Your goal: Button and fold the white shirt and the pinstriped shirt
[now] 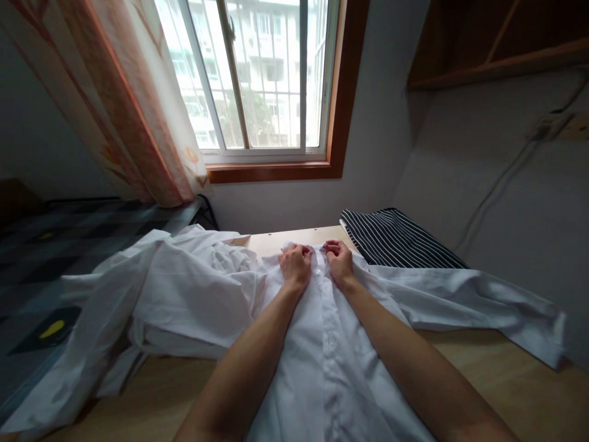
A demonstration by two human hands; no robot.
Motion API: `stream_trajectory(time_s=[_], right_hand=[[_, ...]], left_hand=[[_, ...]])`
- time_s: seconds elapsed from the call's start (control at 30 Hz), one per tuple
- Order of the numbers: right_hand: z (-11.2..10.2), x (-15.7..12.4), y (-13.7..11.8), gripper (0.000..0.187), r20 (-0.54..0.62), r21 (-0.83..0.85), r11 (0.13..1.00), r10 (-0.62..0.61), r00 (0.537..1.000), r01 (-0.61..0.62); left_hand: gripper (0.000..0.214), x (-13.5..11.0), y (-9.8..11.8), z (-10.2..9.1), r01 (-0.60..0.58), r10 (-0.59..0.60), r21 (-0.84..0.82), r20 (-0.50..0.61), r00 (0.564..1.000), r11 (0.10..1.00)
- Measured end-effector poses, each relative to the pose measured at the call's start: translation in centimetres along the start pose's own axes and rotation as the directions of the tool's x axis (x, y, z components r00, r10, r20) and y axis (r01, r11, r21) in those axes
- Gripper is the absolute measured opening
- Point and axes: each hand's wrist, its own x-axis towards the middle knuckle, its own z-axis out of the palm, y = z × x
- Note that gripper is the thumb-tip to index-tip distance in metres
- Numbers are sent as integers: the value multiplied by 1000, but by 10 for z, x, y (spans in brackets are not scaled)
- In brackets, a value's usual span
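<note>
A white button-up shirt (322,350) lies spread face up on a light wooden table (519,380), its collar at the far end. My left hand (295,264) and my right hand (339,259) sit side by side at the collar, fingers curled and pinching the fabric on either side of the top button. One sleeve (464,301) stretches out to the right.
A heap of more white clothing (184,294) lies on the left and hangs over the table's edge. A black garment with thin white stripes (396,239) rests at the far right by the wall. A window (257,80) and a curtain (133,104) are ahead.
</note>
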Motion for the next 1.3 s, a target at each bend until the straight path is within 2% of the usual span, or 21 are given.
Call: stream_trajectory(time_s=[0.13, 0.33, 0.5, 0.63, 0.73, 0.87, 1.1, 1.3], right_hand=[[1, -2, -1, 30, 1, -41, 998, -40, 999, 40], [3, -7, -8, 28, 162, -205, 969, -104, 981, 137], [3, -8, -10, 26, 200, -258, 951, -119, 973, 169], [1, -4, -5, 20, 151, -179, 976, -101, 983, 127], [0, 1, 0, 21, 64, -59, 998, -25, 998, 28], [-1, 5, 6, 25, 31, 90, 994, 60, 998, -63], [0, 7, 11, 29, -37, 189, 979, 88, 995, -80], [0, 5, 8, 29, -28, 195, 976, 102, 994, -94]], left_hand=[[17, -3, 1, 2, -66, 66, 15, -48, 997, 998], [18, -5, 2, 3, -107, 107, 15, -43, 993, 994], [14, -5, 1, 5, -110, 109, -19, -46, 993, 994], [14, -4, 1, 6, -103, 100, -52, -49, 994, 993], [15, -2, 1, 6, -69, 64, -85, -66, 996, 994], [14, 0, 0, 7, -51, 38, -136, -96, 995, 989], [13, -1, 0, 5, -59, 39, -166, -122, 992, 984], [13, -2, 0, 3, -76, 59, -147, -123, 991, 986]])
